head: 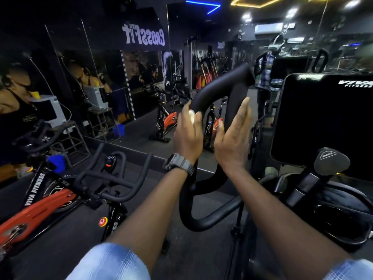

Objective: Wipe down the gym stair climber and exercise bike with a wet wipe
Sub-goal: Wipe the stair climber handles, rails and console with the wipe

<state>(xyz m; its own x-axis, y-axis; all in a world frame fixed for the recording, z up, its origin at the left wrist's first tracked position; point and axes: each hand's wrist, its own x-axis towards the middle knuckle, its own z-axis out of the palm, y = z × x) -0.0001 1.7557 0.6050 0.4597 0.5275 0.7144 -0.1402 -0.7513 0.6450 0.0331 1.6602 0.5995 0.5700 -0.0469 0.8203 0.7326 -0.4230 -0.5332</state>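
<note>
Left hand (187, 132) clutching wipe (191, 114), right hand (234, 138) flat on handlebar (220, 89), spin bike (46, 199) left

Exercise bike (60, 190) left of the handlebar (220, 91) — console (323, 122) right, perhaps behind.

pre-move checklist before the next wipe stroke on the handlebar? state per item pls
1. Wipe in left hand: ok, white wad between the fingers.
2. Wipe against the handlebar: ok, pressed on the curved foam grip.
3. Right hand steadying the bar: ok, flat open palm against the upright section.
4. Wipe wet enough: cannot tell.
5. Lower loop of the bar already wiped: cannot tell.
6. Watch clear of the bar: ok.
</note>
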